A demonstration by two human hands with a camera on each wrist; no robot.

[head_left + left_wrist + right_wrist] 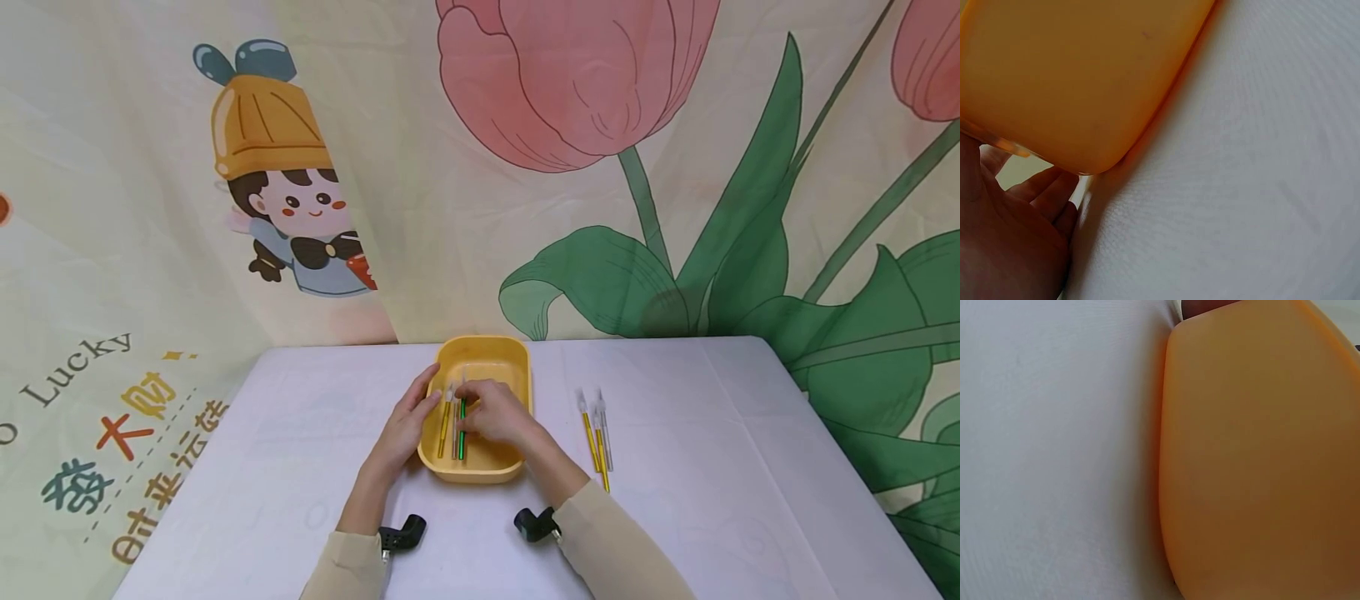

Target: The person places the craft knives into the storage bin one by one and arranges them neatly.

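A yellow plastic tray [480, 477] stands near the table's back edge. My left hand [405, 422] holds its left side, thumb over the rim and fingers outside; the left wrist view shows these fingers [1054, 190] by the tray's wall. Over the tray, my right hand [495, 410] pinches a slim green craft knife [462, 450] with a clear cap. Left of it in the tray lie a yellow craft knife [444, 429] and a silver one [454, 446]. In the right wrist view, the tray's outer wall [1260, 450] hides the right hand.
On the white table [675, 500], right of the tray, lie yellow craft knives [589, 437] and a silver one [607, 437], all clear-capped and close together. A printed cloth backdrop [420, 208] hangs behind the table's back edge.
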